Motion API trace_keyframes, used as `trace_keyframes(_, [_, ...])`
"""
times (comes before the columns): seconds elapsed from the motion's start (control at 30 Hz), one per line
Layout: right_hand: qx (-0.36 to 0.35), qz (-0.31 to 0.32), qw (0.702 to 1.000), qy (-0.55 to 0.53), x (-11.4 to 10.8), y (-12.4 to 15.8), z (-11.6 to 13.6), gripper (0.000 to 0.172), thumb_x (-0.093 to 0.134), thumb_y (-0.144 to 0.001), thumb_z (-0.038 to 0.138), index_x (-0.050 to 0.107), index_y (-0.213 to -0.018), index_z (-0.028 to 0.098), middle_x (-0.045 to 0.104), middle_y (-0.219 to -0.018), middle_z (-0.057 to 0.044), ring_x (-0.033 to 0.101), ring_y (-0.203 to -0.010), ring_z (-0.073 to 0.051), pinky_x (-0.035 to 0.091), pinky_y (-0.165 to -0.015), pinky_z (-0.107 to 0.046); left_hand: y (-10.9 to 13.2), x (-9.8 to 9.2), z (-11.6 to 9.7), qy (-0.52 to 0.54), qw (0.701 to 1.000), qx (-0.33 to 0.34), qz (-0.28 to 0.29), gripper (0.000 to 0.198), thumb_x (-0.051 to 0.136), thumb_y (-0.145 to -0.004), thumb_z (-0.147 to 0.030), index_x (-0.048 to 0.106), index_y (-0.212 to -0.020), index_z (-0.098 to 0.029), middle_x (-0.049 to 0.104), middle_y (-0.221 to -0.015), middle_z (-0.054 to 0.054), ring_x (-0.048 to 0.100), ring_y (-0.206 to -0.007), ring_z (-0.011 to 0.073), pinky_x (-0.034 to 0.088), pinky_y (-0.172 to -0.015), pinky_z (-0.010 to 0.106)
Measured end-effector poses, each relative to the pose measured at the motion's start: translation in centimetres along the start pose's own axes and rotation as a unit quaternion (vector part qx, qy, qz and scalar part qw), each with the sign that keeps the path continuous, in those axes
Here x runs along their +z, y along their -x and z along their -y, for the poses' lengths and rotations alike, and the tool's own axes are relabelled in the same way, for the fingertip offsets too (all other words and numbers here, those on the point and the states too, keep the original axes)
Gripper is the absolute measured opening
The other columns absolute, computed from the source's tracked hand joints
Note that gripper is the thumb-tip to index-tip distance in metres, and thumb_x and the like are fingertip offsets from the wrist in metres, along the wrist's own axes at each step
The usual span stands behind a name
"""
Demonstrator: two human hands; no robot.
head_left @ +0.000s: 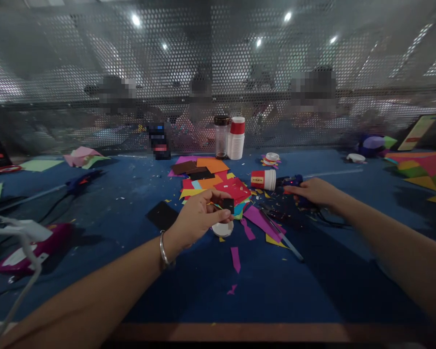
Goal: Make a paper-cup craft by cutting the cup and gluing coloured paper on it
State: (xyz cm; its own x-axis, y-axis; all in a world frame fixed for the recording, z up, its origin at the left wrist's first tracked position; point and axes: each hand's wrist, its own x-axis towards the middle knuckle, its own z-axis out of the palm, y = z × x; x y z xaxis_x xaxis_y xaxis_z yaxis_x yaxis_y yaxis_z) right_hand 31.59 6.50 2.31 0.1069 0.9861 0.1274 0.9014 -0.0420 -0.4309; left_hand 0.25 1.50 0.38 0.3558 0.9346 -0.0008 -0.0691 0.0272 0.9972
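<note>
My left hand (203, 215), fingers pinched, holds a small black piece of paper (228, 205) above the middle of the table. Just below that hand a white round cup or lid (223, 229) is partly hidden by the fingers. On the right, my right hand (318, 191) is closed around a dark blue glue gun (293, 181) with a clear glue stick (336, 172) behind it. The glue gun's nozzle points left, close to a red and white paper cup (263, 180) lying on its side. Coloured paper (234, 189) is heaped beyond my left hand.
A stack of paper cups (236, 140) and a clear bottle (221, 138) stand at the back by a perforated metal screen (189, 58). Purple paper scraps (235, 260) and a pen (290, 246) lie in front. Another glue gun (82, 182) and cables are on the left.
</note>
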Motion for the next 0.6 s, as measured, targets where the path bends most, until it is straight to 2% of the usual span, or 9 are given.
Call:
trace_keyframes(0.07, [0.012,0.002,0.998,0.066,-0.6,0.7,0.6,0.051,0.075,-0.074,0.046,0.046,-0.039,0.022,0.043,-0.039,-0.001,0.050,-0.044,-0.017,0.029,-0.048,-0.028,0.0,0.0,0.0,0.001,1.000,-0.001,0.002,0.033,0.074,-0.074,-0.020,0.059,-0.103,-0.018,0.070,-0.072,0.000,0.072,-0.067,0.0159,0.054,-0.065,0.028])
trace_keyframes(0.17, [-0.002,-0.041,0.991,0.125,-0.9,2.7,2.2,0.036,0.064,-0.084,0.044,0.057,-0.059,0.020,0.062,-0.070,-0.009,0.058,-0.065,-0.021,0.027,-0.055,-0.029,-0.1,0.0,0.0,0.004,1.000,-0.003,0.005,0.032,0.073,-0.074,-0.020,0.058,-0.103,-0.018,0.070,-0.070,0.000,0.072,-0.068,0.0170,0.054,-0.065,0.028])
trace_keyframes(0.2, [-0.025,-0.053,0.989,0.138,-0.7,3.5,2.9,0.028,0.062,-0.085,0.043,0.061,-0.069,0.020,0.065,-0.082,-0.009,0.060,-0.071,-0.022,0.028,-0.056,-0.029,-0.1,0.0,0.1,0.007,1.000,-0.004,0.005,0.032,0.073,-0.074,-0.020,0.058,-0.103,-0.018,0.070,-0.071,0.000,0.072,-0.068,0.0171,0.054,-0.065,0.029])
trace_keyframes(0.23, [-0.082,-0.069,0.981,0.161,-0.4,4.3,3.8,0.023,0.059,-0.088,0.040,0.064,-0.078,0.020,0.066,-0.089,-0.010,0.060,-0.075,-0.023,0.031,-0.057,-0.029,-0.2,0.0,0.1,0.010,1.000,-0.004,0.004,0.032,0.073,-0.074,-0.020,0.058,-0.103,-0.018,0.070,-0.072,0.000,0.072,-0.069,0.0169,0.054,-0.066,0.029])
trace_keyframes(0.27, [-0.136,-0.051,0.976,0.163,0.1,5.0,4.6,0.020,0.057,-0.088,0.038,0.065,-0.082,0.020,0.067,-0.090,-0.009,0.061,-0.075,-0.023,0.034,-0.058,-0.030,-0.2,0.0,0.1,0.013,1.000,-0.004,0.001,0.033,0.073,-0.074,-0.020,0.058,-0.103,-0.018,0.070,-0.073,0.000,0.072,-0.069,0.0166,0.055,-0.067,0.029])
trace_keyframes(0.33, [-0.229,0.043,0.965,0.118,1.2,5.9,6.3,0.017,0.057,-0.089,0.033,0.067,-0.089,0.019,0.068,-0.090,-0.007,0.062,-0.074,-0.020,0.041,-0.065,-0.030,-0.2,0.1,0.1,0.017,1.000,-0.005,-0.005,0.034,0.074,-0.072,-0.018,0.059,-0.103,-0.018,0.070,-0.076,0.000,0.072,-0.069,0.0157,0.055,-0.070,0.029])
trace_keyframes(0.4, [-0.292,0.119,0.945,0.088,2.2,6.2,7.7,0.016,0.060,-0.087,0.029,0.069,-0.094,0.019,0.068,-0.093,-0.008,0.063,-0.084,-0.022,0.044,-0.073,-0.032,-0.1,0.1,0.1,0.019,1.000,-0.004,-0.009,0.035,0.075,-0.072,-0.018,0.059,-0.103,-0.018,0.071,-0.078,0.000,0.072,-0.070,0.0153,0.055,-0.072,0.029])
trace_keyframes(0.47, [-0.326,0.167,0.928,0.076,3.0,6.1,8.6,0.016,0.064,-0.084,0.025,0.070,-0.096,0.018,0.068,-0.098,-0.009,0.061,-0.093,-0.025,0.044,-0.080,-0.033,0.0,0.2,0.1,0.022,1.000,0.000,-0.007,0.033,0.074,-0.072,-0.017,0.059,-0.102,-0.018,0.071,-0.078,0.000,0.072,-0.071,0.0153,0.055,-0.072,0.029])
trace_keyframes(0.6, [-0.326,0.219,0.918,0.057,3.5,5.8,9.1,0.012,0.068,-0.078,0.017,0.068,-0.089,0.017,0.064,-0.093,-0.009,0.057,-0.089,-0.023,0.042,-0.078,-0.033,0.0,0.2,0.2,0.025,1.000,0.007,-0.004,0.031,0.073,-0.073,-0.015,0.059,-0.100,-0.017,0.070,-0.076,0.000,0.072,-0.070,0.0147,0.056,-0.072,0.029])
